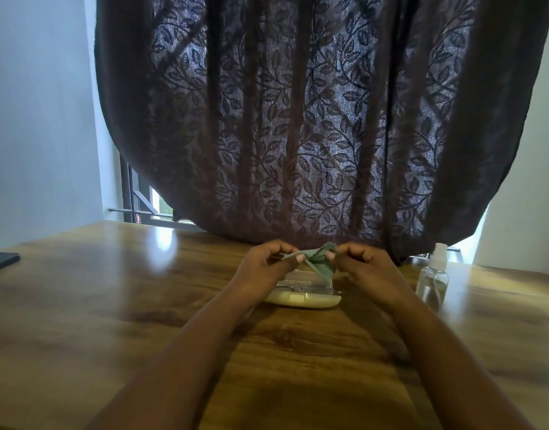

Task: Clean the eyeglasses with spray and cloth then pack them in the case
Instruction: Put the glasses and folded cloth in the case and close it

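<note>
A cream glasses case lay open on the wooden table toward its far edge, something clear showing inside, too blurred to name. Near the right edge stood a clear spray bottle holding clear liquid. Above the case, the left hand and right hand each pinched the crumpled green cloth between thumb and fingers.
</note>
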